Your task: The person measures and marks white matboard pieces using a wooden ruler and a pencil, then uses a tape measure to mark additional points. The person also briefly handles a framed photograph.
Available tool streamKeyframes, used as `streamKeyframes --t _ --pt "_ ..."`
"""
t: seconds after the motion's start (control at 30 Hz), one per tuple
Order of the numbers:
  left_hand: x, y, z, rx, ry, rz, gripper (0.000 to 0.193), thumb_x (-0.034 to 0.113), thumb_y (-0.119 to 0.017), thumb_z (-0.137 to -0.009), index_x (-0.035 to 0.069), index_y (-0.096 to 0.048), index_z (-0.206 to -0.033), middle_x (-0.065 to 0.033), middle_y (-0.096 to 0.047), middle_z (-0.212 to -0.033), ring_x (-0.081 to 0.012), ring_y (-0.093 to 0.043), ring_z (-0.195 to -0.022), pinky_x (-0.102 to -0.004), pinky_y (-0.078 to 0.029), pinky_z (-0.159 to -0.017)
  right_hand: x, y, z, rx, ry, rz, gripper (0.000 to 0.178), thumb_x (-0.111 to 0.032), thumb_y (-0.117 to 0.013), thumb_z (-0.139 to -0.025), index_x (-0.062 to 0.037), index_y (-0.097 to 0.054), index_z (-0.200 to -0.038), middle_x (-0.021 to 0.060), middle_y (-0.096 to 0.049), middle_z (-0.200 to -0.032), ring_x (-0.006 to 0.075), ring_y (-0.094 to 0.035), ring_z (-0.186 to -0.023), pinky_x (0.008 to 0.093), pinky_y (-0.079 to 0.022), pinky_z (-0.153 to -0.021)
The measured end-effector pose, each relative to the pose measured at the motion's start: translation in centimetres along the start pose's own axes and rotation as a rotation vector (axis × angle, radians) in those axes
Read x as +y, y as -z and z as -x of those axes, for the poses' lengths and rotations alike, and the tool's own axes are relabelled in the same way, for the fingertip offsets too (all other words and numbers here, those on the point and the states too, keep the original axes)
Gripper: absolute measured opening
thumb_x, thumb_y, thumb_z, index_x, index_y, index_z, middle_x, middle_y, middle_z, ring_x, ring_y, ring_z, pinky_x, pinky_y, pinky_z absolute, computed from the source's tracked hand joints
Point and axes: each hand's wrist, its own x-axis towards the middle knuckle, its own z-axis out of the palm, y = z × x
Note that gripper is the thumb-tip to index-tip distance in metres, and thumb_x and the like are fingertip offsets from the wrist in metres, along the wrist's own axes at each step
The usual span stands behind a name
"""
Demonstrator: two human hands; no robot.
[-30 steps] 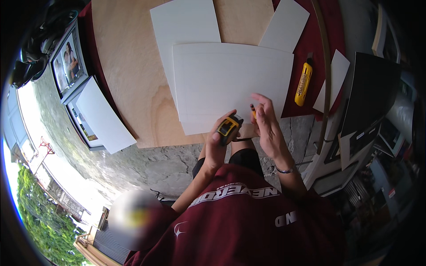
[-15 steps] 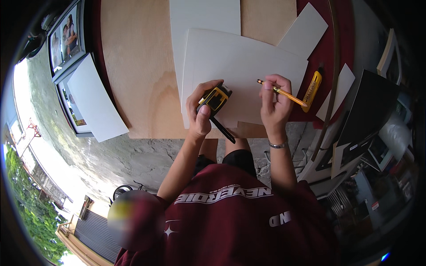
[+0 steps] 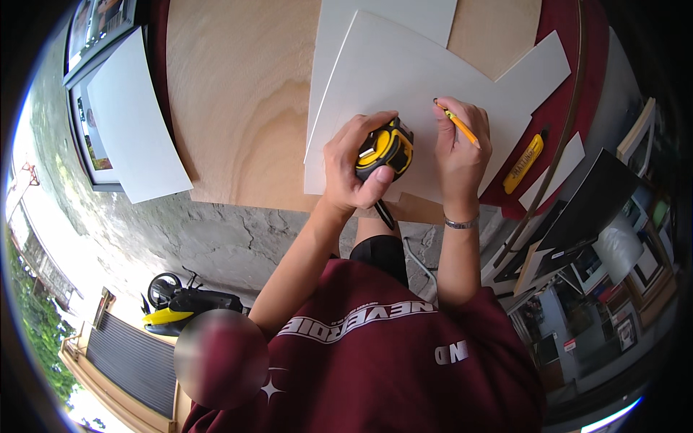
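Head view, the only one, shows that both hands have come in over the near part of the tabletop [image 3: 245,144], while one second ago they were around its near edge. Left hand [image 3: 348,164] grasps the tape measure [image 3: 395,148], black and yellow, above the near left part of the large white sheet [image 3: 404,79]; its black strap [image 3: 385,215] hangs at the near edge of the tabletop. Compared with half a second ago, the tape measure is turned and shows more of its yellow side. Right hand [image 3: 464,155] pinches the pencil [image 3: 462,128] between thumb and fingers; the pencil now stands more steeply in the picture, its dark end pointing to the far left. I cannot tell whether this end touches the sheet. Near the right edge, the yellow cutter [image 3: 524,164] lies on red cloth [image 3: 557,108], untouched. In my judgement, this change makes both tools ready for use at the sheet.
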Motion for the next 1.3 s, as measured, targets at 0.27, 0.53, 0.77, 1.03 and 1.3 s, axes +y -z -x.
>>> streamKeyframes --t 0.27,0.53,0.77,1.03,1.3 --pt "-0.1 0.0 0.1 0.000 -0.011 0.000 0.080 0.062 -0.062 -0.087 -0.010 -0.068 -0.120 -0.0217 -0.072 -0.100 -0.0317 -0.072 -0.089 -0.0359 -0.055 -0.082 -0.6 -0.1 0.0 -0.025 -0.032 0.046 0.010 -0.004 -0.071 -0.096 -0.0021 -0.068 -0.105 0.0114 -0.070 -0.093 0.0321 -0.066 -0.086 0.0417 -0.054 -0.077" --pt "-0.1 0.1 0.0 -0.019 -0.009 -0.008 0.077 0.058 -0.063 -0.083 -0.009 -0.069 -0.119 -0.0212 -0.071 -0.098 -0.0328 -0.071 -0.089 -0.0367 -0.056 -0.081 -0.8 -0.1 -0.1 -0.060 -0.045 0.075 0.009 -0.003 -0.070 -0.096 -0.0021 -0.068 -0.105 0.0121 -0.070 -0.094 0.0333 -0.066 -0.087 0.0423 -0.054 -0.077" --pt "0.1 0.1 0.1 -0.031 0.000 -0.014 0.077 0.059 -0.063 -0.082 -0.009 -0.069 -0.120 -0.0211 -0.071 -0.098 -0.0334 -0.071 -0.088 -0.0376 -0.056 -0.080 -0.9 -0.1 0.0 -0.058 -0.029 0.094 0.009 -0.004 -0.070 -0.097 -0.0015 -0.068 -0.105 0.0126 -0.069 -0.093 0.0337 -0.066 -0.087 0.0424 -0.054 -0.076" --pt "0.0 0.1 0.1 -0.020 -0.017 -0.005 0.078 0.059 -0.062 -0.083 -0.010 -0.069 -0.120 -0.0225 -0.070 -0.099 -0.0334 -0.070 -0.088 -0.0381 -0.055 -0.082 0.2 2.1 1.8 0.026 -0.243 -0.330 0.018 -0.015 -0.056 -0.109 0.0007 -0.059 -0.101 0.0211 -0.072 -0.117 0.0313 -0.069 -0.099 0.0385 -0.055 -0.086" --pt "-0.3 -0.1 0.5 0.094 -0.003 0.048 0.074 0.057 -0.066 -0.086 -0.008 -0.065 -0.121 -0.0234 -0.071 -0.107 -0.0335 -0.072 -0.095 -0.0374 -0.056 -0.085 0.6 4.0 4.6 -0.305 -0.135 -0.422 0.018 -0.018 -0.050 -0.111 -0.0021 -0.055 -0.104 0.0231 -0.068 -0.134 0.0266 -0.068 -0.118 0.0432 -0.051 -0.102"
